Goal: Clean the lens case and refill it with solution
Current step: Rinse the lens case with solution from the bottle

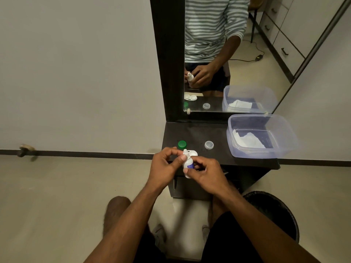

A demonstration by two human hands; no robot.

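Note:
A small white solution bottle (188, 164) with a blue label is held over the front edge of the dark dresser top (201, 133). My right hand (206, 174) grips its body. My left hand (167, 164) pinches the bottle near its nozzle with thumb and fingers. Just behind the bottle, the white lens case (193, 153) lies on the top, mostly hidden by my hands. A green cap (182, 144) and a clear cap (209, 145) lie apart on the surface behind it.
A clear plastic tub (284, 141) with a white tissue (247, 141) inside stands at the right of the dresser top. A mirror (237, 54) rises behind. A black bin (275, 211) stands on the floor at the right. My knees are below.

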